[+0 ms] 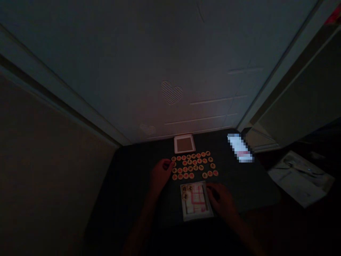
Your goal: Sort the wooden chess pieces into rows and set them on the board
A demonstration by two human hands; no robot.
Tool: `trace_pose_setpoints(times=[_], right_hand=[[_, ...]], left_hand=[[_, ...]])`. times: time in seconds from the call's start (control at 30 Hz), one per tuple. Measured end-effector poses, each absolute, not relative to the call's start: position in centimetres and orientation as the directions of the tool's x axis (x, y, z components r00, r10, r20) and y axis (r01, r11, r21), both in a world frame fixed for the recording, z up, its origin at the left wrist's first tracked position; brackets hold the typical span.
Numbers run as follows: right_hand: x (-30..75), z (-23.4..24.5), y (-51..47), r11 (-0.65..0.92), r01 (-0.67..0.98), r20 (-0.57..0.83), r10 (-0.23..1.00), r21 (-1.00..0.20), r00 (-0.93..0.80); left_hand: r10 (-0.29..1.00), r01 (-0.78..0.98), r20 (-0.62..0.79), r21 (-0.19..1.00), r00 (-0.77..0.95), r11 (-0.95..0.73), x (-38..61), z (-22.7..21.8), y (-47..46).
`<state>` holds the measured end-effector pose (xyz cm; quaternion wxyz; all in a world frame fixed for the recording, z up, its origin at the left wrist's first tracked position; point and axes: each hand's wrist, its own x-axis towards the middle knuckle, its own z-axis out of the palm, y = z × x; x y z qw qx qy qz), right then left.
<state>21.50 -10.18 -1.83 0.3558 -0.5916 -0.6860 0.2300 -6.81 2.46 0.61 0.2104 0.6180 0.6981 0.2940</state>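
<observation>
Several round wooden game pieces with dark marks lie in rows on a dark table. My left hand rests at the left end of the rows, fingers curled at a piece; whether it grips it is hidden by the dim light. A white box with red lines and two pieces inside sits near me. My right hand lies against the box's right edge, fingers bent on it. A white box lid lies beyond the rows.
The room is very dark. A pale wall with heart shapes rises right behind the table. A blurred bright rectangle lies at the back right. White plastic packaging sits off the table's right side.
</observation>
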Motion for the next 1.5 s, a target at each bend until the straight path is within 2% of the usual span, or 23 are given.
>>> trace_pose_setpoints(times=[0.53,0.77,0.97,1.3,1.5], right_hand=[[21.6,-2.3,-10.1,0.215,0.655,0.251,0.967,-0.724,-0.04],[21.6,-2.3,-10.2,0.208,0.66,0.251,0.968,-0.722,-0.031],[21.6,-2.3,-10.1,0.213,0.66,0.251,0.967,-0.721,-0.038],[21.7,-2.5,-10.1,0.209,0.661,0.245,0.969,-0.721,-0.04],[21.7,-2.4,-10.1,0.211,0.647,0.235,0.971,-0.733,-0.05]], left_hand=[[0.976,0.761,0.147,0.649,-0.161,0.028,-9.5,0.1,1.2],[0.966,0.81,0.251,0.553,0.064,-0.198,-10.1,-0.2,0.5],[0.955,0.842,0.252,0.473,0.154,-0.26,-10.1,-0.6,1.3],[0.963,0.817,0.241,0.526,0.122,-0.235,-10.5,-0.6,0.8],[0.991,0.779,0.087,0.612,0.105,-0.136,-10.2,1.1,0.3]])
